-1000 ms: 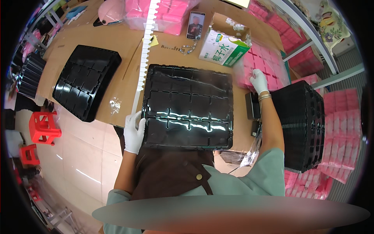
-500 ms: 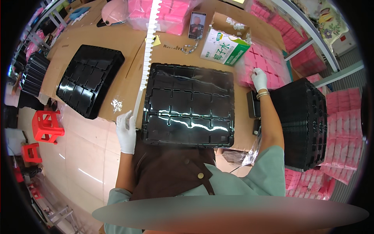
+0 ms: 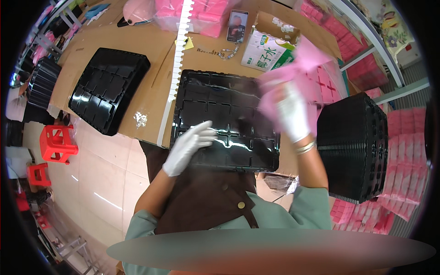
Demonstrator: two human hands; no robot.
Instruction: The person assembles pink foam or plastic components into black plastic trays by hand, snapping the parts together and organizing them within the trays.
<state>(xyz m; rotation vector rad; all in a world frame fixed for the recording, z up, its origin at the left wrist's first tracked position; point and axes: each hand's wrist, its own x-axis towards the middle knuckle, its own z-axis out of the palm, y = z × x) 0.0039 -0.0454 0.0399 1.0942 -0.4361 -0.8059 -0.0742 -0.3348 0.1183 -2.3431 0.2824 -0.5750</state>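
Note:
A black plastic tray [image 3: 213, 121] with moulded compartments lies in front of me at the table's near edge. Over its lower left part is my left hand [image 3: 190, 144], white-gloved, fingers stretched out and nothing in them. Whether it touches the tray I cannot tell. My right hand [image 3: 293, 112], also gloved, is up over the tray's right edge, gripping a thin pink sheet [image 3: 286, 75] that hangs loosely and is smeared by motion. Behind the sheet, at the back right, lies a plastic-wrapped pack of pink pieces [image 3: 323, 85], partly hidden.
On the right stands a tall stack of black trays [image 3: 350, 146]. Another black tray [image 3: 107, 89] lies at the left. A white notched strip [image 3: 178, 64] runs beside my tray. Farther back are an open carton [image 3: 270, 43], a phone [image 3: 237, 25] and a pink bag [image 3: 192, 16].
My right hand has come from the pink pack toward the tray, lifting a pink sheet. My left hand has moved right from the table edge to over the tray.

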